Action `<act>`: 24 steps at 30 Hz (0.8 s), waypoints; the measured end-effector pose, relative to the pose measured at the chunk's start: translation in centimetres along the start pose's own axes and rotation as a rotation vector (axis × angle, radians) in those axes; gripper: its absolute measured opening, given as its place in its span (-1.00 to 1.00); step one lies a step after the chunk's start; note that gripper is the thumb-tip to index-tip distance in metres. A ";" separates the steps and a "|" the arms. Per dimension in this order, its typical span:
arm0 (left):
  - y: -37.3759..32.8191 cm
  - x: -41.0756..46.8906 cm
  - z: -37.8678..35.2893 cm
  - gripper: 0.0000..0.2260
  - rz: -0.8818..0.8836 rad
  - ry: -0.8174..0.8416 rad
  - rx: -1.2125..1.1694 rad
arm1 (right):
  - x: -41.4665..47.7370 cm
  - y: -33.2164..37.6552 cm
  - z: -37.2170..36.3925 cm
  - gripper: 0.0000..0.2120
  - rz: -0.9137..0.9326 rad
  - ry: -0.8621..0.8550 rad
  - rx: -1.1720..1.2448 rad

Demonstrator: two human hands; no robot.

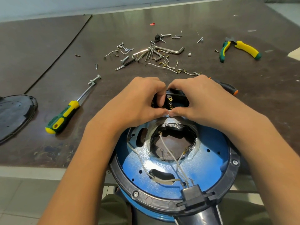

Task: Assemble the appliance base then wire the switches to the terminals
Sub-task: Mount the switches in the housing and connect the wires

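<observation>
Grips of left hand (pixel 136 101) and right hand (pixel 199 101) pinch black switch block (pixel 180 98) over blue base (pixel 211 142).

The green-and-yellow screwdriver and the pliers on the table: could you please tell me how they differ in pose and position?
The screwdriver lies left of the appliance base; the pliers lie farther back, on the right. The screwdriver has one straight handle and a long metal shaft; the pliers have two curved handles, spread apart. Both have green-and-yellow handles and lie flat on the table, untouched.
</observation>
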State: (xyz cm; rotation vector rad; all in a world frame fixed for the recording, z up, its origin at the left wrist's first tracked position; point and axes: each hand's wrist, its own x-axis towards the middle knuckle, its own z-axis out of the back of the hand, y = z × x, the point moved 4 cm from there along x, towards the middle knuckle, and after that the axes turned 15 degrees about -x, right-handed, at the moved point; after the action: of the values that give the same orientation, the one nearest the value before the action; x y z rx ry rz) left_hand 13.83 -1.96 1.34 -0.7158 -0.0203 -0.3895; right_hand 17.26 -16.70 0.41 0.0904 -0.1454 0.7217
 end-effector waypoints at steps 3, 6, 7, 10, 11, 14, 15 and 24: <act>0.0 0.0 0.0 -0.72 0.003 0.002 -0.002 | -0.1 -0.1 -0.1 -0.55 0.009 -0.024 -0.044; 0.0 0.0 0.0 -0.70 0.004 0.004 0.006 | -0.1 0.0 -0.1 -0.58 0.012 -0.043 -0.085; 0.0 0.0 0.0 -0.70 0.004 0.007 0.011 | -0.1 0.1 -0.1 -0.58 0.012 -0.046 -0.091; 0.0 0.0 0.1 -0.70 0.006 0.015 0.018 | -0.1 0.2 0.0 -0.58 0.004 -0.053 -0.104; -0.1 0.0 0.1 -0.70 0.008 0.015 0.013 | -0.1 0.2 0.0 -0.58 0.000 -0.054 -0.109; 0.0 0.0 0.2 -0.69 0.021 0.015 -0.013 | -0.1 0.4 0.1 -0.58 -0.011 -0.053 -0.121; 0.0 0.0 0.2 -0.68 0.023 0.021 -0.011 | -0.1 0.5 0.2 -0.59 -0.017 -0.055 -0.128; -0.2 0.2 0.1 -0.67 0.000 0.043 0.010 | 0.2 1.0 0.5 -0.66 0.008 -0.062 -0.203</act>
State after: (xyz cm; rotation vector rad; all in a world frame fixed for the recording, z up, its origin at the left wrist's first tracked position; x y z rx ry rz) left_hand 13.95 -2.06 1.58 -0.6977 0.0187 -0.4046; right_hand 16.70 -15.89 1.02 -0.0818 -0.2777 0.7092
